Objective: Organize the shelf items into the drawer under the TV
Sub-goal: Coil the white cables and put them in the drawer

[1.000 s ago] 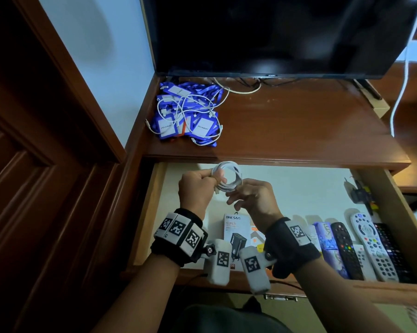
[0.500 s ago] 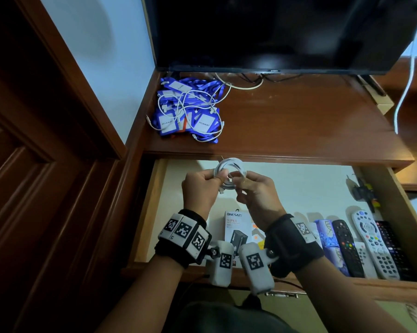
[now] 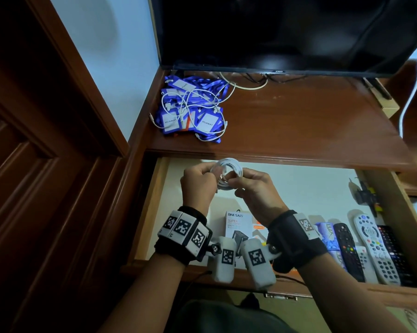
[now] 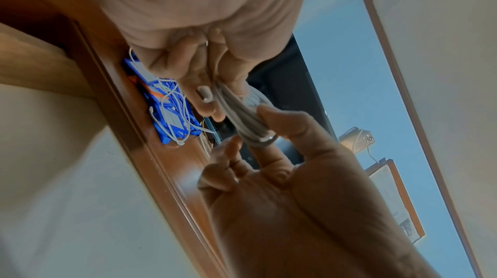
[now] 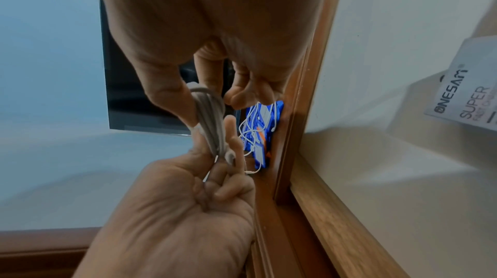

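Both hands hold a coiled white cable (image 3: 227, 173) above the far part of the open drawer (image 3: 152, 212), just near of the shelf (image 3: 298, 121) front edge. The left hand (image 3: 196, 185) pinches the left side of the coil between thumb and curled fingers (image 4: 204, 93); the right hand (image 3: 256, 188) pinches the right side, thumb and forefinger closed on the bundled strands, the other fingers (image 5: 236, 146) partly extended. In both wrist views the strands run as one tight bundle from one hand to the other.

On the shelf, at its far left corner beside the wall, lies a pile of blue lanyards with white badge cards (image 3: 188, 109), with a loose white cable (image 3: 202, 102) tangled over it. The TV (image 3: 286, 32) stands at the far edge of the shelf, and a thin cream cord (image 3: 248, 86) loops out from under it.

Inside the drawer, a white charger box marked ONESAM (image 3: 236, 224) lies near the front, below the hands. To its right, along the near right section, several remote controls (image 3: 373, 246) lie side by side, with a blue printed box (image 3: 327, 234) at their left. A dark tool-like item (image 3: 365, 195) rests against the far right wall of the drawer; it cannot be identified.
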Demonstrator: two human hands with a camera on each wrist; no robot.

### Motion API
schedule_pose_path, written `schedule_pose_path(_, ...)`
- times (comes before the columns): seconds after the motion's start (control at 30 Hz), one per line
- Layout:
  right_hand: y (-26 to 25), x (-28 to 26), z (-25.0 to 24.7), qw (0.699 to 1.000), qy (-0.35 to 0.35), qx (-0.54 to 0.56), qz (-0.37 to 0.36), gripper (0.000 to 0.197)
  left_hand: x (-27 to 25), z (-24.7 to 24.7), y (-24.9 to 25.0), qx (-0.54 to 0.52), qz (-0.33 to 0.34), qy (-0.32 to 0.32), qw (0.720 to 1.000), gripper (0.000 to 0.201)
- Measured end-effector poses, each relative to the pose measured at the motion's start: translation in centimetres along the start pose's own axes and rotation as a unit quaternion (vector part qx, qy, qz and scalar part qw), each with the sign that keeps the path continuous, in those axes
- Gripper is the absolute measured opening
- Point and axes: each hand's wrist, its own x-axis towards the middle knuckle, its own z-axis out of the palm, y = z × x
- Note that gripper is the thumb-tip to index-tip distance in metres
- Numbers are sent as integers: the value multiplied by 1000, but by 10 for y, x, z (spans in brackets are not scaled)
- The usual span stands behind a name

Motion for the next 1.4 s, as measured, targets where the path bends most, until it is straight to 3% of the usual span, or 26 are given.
schedule_pose_path(0.13,-1,-2,-1,999,-26,36,5,9,-2,-2,3,-23,-5,-19,1000,18)
schedule_pose_path(0.4,-9,-5,-2,998,-62,-15,5,11,-11,-5,5,-116,-97,-62,987,15)
schedule_pose_path(0.53,-14,-8,-1,998,-58,-5,18,12,-15,-6,9,-174,-99,-79,977,15)
schedule_pose_path(0.77,-3,-11,-3,999,0,28,33,12,-12,-10,8,-150,-84,-62,983,21)
schedule_pose_path(1.0,-6,-12,-2,999,-33,3,27,22,-11,-11,3,-118,-18,-27,993,19)
schedule_pose_path(1.2,-1,-10,-1,998,39,-28,42,25,-8,-5,-9,-75,-23,-16,997,17)
schedule_pose_path(1.3,-3,-8,3,997,46,-41,52,10,-4,-2,-13,-52,-30,19,998,18)
schedule_pose_path(1.4,-7,-5,3,996,18,-74,55,8,-5,-1,-17,-48,-36,26,998,16)
